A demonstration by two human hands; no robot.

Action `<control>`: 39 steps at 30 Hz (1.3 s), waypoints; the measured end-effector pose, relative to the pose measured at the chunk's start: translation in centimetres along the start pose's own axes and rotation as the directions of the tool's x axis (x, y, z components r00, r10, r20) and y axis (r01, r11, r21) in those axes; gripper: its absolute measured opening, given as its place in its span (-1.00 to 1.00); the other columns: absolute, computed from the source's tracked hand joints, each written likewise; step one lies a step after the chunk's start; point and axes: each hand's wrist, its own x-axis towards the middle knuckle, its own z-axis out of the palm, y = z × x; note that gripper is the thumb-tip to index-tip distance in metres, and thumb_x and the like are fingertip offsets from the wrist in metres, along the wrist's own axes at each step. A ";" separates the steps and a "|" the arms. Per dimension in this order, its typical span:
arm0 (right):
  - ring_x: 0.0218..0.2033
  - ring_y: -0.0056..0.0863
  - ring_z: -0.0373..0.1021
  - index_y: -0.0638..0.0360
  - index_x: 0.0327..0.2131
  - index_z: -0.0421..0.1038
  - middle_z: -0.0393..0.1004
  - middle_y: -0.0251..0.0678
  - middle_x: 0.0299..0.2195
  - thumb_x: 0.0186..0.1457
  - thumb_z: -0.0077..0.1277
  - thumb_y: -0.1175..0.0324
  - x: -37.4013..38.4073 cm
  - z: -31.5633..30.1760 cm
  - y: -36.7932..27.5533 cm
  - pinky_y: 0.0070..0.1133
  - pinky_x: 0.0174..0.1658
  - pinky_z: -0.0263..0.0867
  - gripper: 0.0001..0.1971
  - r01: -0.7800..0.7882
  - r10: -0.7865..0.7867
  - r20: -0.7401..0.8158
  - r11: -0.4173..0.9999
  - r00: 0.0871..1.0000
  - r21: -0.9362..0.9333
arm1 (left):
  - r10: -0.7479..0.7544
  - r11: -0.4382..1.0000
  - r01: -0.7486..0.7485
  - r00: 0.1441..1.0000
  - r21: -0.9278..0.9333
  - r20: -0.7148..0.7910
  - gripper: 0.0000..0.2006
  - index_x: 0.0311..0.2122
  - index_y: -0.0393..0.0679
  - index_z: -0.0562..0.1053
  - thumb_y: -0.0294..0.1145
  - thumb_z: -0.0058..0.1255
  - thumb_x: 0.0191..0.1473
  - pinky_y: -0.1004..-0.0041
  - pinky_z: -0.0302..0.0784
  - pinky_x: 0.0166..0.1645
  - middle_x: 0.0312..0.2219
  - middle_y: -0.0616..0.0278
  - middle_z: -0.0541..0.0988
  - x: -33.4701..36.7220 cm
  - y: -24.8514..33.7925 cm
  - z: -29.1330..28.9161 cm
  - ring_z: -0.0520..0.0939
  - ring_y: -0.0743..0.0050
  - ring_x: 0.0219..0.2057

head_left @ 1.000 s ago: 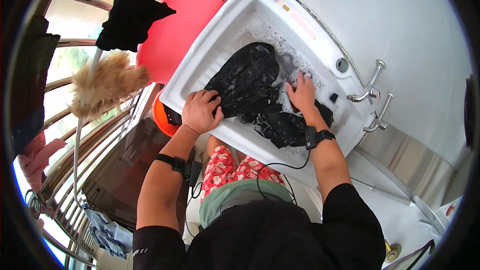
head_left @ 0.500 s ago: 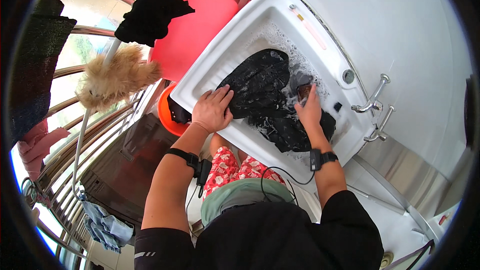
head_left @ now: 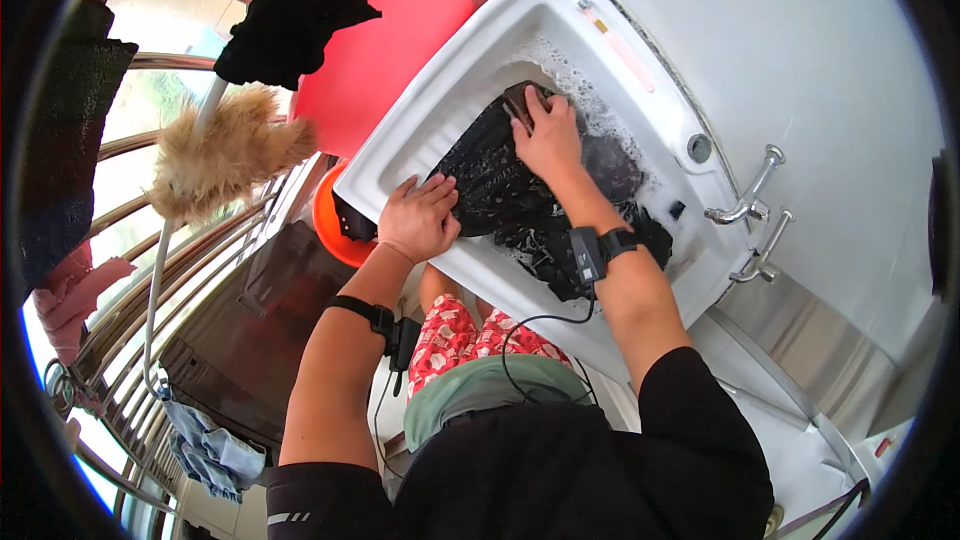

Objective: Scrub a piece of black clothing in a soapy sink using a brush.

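right fingers (head_left: 530, 105) buried in black garment (head_left: 500, 190)

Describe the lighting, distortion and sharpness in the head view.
Head view: strong fisheye bend, black rim around the frame; bright daylight blows out the window side at left; white sink evenly lit, dark wet garment loses detail; both hands fairly sharp.

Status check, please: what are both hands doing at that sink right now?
Left hand pressing the black garment at the white sink edge. Right hand gripping a brush on it, suds around. Nothing blocking.
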 end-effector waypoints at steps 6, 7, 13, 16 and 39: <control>-0.05 0.09 0.35 0.03 0.28 0.31 0.33 0.11 -0.03 0.13 0.14 0.18 -6.8 -0.2 -5.9 -0.14 0.07 0.34 -0.37 0.325 -0.365 0.138 0.912 0.921 0.250 | -0.030 1.000 0.030 0.998 0.001 0.056 -0.69 -0.19 -0.08 0.65 -0.24 0.01 -0.02 0.11 0.39 0.30 -0.01 0.29 0.68 -0.1 0.0 -0.2 0.59 0.39 0.15; -0.06 0.07 0.35 -0.03 0.26 0.34 0.34 0.07 -0.03 0.13 0.13 0.17 -5.3 0.5 -4.5 -0.17 0.05 0.37 -0.40 0.238 -0.263 0.117 0.952 0.958 0.195 | -0.032 0.999 0.032 0.998 0.000 0.062 -0.69 -0.19 -0.08 0.65 -0.24 0.01 -0.02 0.11 0.39 0.30 -0.01 0.29 0.68 -0.3 0.1 -0.3 0.59 0.39 0.15; -0.02 0.08 0.32 0.14 0.20 0.37 0.36 0.06 -0.04 0.15 0.11 0.18 2.3 0.2 -0.1 -0.16 0.01 0.37 -0.45 0.062 -0.065 -0.020 0.993 0.998 -0.100 | -0.025 0.999 0.025 1.000 -0.033 -0.002 -0.69 -0.19 -0.07 0.65 -0.25 0.01 -0.02 0.11 0.39 0.31 0.00 0.29 0.67 0.1 0.0 0.0 0.58 0.44 0.16; -0.06 0.09 0.31 0.23 0.22 0.33 0.33 0.12 -0.04 0.17 0.10 0.15 -0.7 0.6 -3.9 -0.13 0.03 0.34 -0.41 0.069 -0.062 -0.073 0.993 0.995 0.094 | -0.034 0.999 0.034 0.999 -0.003 -0.004 -0.68 -0.18 -0.07 0.65 -0.25 0.01 -0.02 0.12 0.38 0.31 0.01 0.30 0.67 -0.8 -0.5 0.2 0.58 0.43 0.16; -0.05 0.13 0.32 0.21 0.20 0.37 0.35 0.14 -0.05 0.15 0.13 0.20 -3.0 0.1 -4.3 -0.13 0.08 0.27 -0.44 0.108 -0.083 -0.126 0.972 0.988 0.206 | -0.049 0.994 0.060 0.993 0.096 -0.110 -0.64 -0.09 -0.04 0.63 -0.23 0.08 -0.02 0.27 0.41 0.10 0.06 0.36 0.59 -0.3 0.3 -1.4 0.54 0.28 0.00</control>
